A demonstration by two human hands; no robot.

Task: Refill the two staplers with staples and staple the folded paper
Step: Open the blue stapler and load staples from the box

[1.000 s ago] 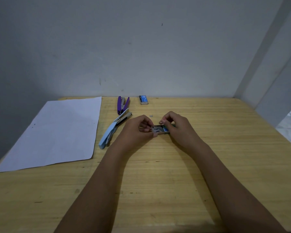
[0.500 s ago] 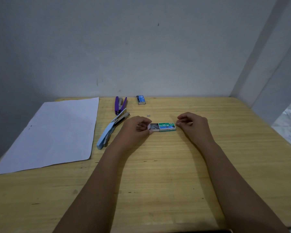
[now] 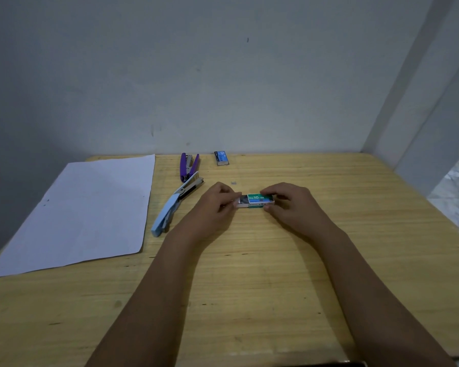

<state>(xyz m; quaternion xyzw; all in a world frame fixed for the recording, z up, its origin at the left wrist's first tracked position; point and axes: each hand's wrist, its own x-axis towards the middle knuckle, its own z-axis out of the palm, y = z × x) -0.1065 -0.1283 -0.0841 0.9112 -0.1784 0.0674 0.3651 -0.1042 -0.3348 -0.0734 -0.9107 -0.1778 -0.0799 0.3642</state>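
Green box (image 3: 260, 200) lies on table (image 3: 249, 287) mid-frame, w/ its tray (image 3: 242, 202) slid partly out at the L end. L hand (image 3: 215, 207) pinches the tray end; R hand (image 3: 292, 205) pinches the box btwn thumb & forefinger. Blue stapler (image 3: 170, 210) lies just L of L hand, swung open, its far end by the purple stapler (image 3: 188, 166), also open. Paper (image 3: 90, 213) lies flat at far L. Blue box (image 3: 221, 158) sits near the wall; a small staple bit (image 3: 233, 183) lies btwn it & the hands.

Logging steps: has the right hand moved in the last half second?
Yes. The right hand moved left, against the blue staple box at the wall, and now pinches the green staple box.
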